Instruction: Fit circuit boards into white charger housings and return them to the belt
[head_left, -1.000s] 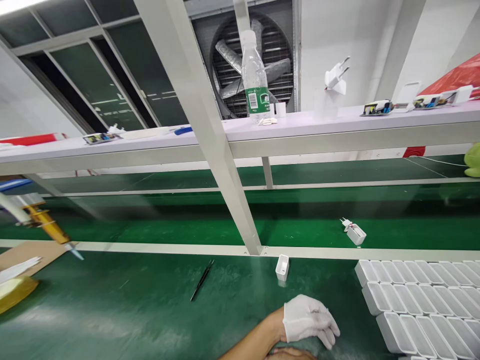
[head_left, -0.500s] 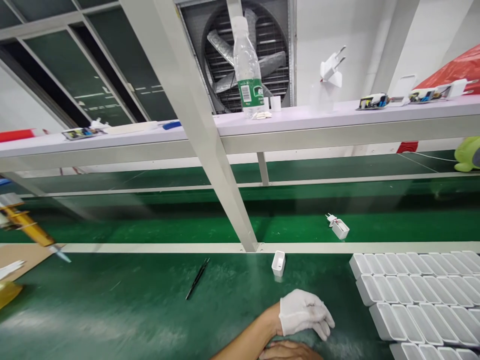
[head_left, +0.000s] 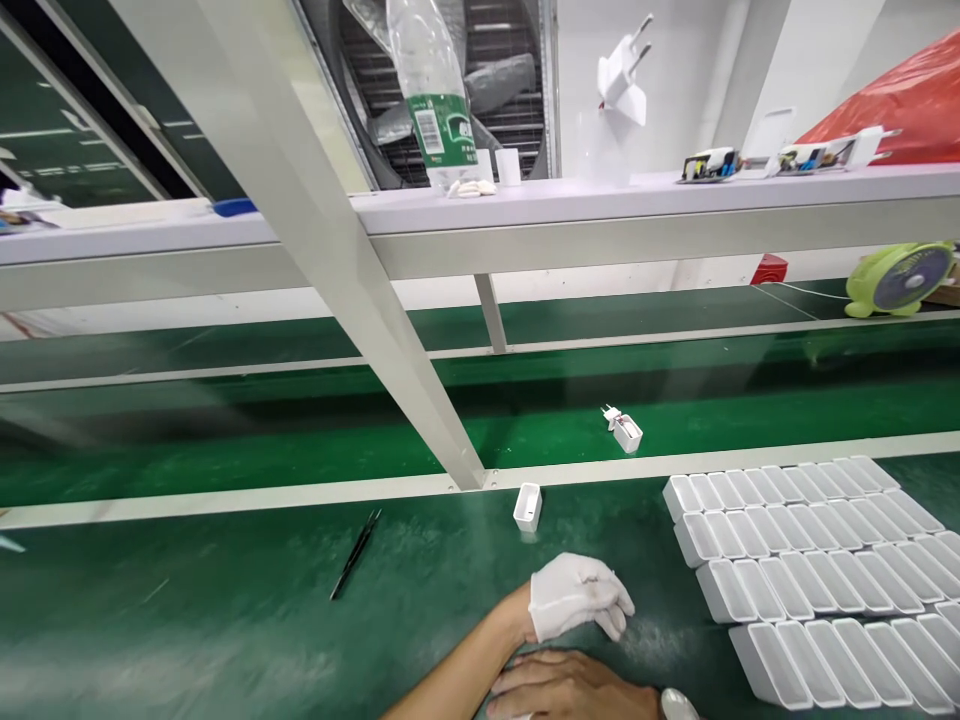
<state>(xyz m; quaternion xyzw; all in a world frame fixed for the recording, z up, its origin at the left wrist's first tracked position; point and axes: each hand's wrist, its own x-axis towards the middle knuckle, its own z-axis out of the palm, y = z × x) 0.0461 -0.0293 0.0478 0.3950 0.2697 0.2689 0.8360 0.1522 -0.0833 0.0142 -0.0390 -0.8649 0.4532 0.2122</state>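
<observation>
My left hand (head_left: 579,598), in a white glove, rests on the green bench with its fingers loosely extended; nothing shows in it. My right hand (head_left: 566,685) is bare and lies just below the left wrist, fingers stretched out towards the left forearm. A scrap of white shows at the bottom edge under its fingers, too little to name. Round the right wrist is a pale band or watch (head_left: 677,704), partly cut off. Beyond the glove stands a small white charger housing (head_left: 528,508). Black tweezers (head_left: 355,556) lie to the left, apart from both hands.
Rows of white open housings (head_left: 799,585) fill the right side. Past the pale rail (head_left: 225,505), a housing with a plug (head_left: 627,433) sits on the green belt. A slanting post (head_left: 390,350) supports a shelf (head_left: 637,205) holding a bottle (head_left: 439,120) and circuit boards (head_left: 709,165).
My view has swung right and down, so the scene shifts left. More of the right hand and its wrist shows, along with more housings and a green fan. The left hand keeps its pose.
</observation>
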